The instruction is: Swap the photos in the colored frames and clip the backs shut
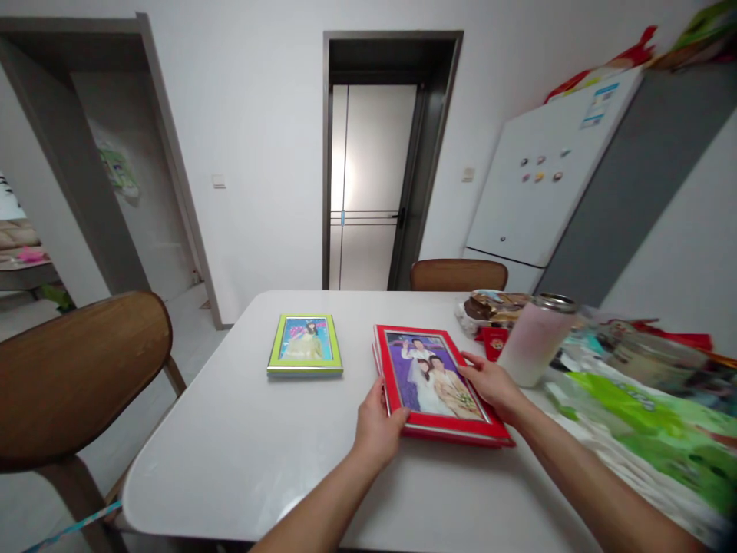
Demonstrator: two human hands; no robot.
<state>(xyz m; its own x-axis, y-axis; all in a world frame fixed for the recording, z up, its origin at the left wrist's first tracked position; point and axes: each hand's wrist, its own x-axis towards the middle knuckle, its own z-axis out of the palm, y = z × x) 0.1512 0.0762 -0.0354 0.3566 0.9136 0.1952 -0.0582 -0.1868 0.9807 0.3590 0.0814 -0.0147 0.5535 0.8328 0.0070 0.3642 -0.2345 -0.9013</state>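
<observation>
A red picture frame (438, 376) with a wedding photo lies over another red item on the white table (230, 461). My left hand (380, 426) grips its lower left corner, thumb on the front edge. My right hand (489, 384) holds its right edge, with fingers over the border. Further left, a yellow-green picture frame (305, 346) showing a figure in a light gown lies flat on the table, touched by neither hand.
A pink and white tumbler (535, 338) stands just beyond my right hand. Green plastic packaging (650, 422), a jar and bags crowd the table's right side. Brown chairs (80, 376) stand at the left and far side, with a fridge (546, 177) behind.
</observation>
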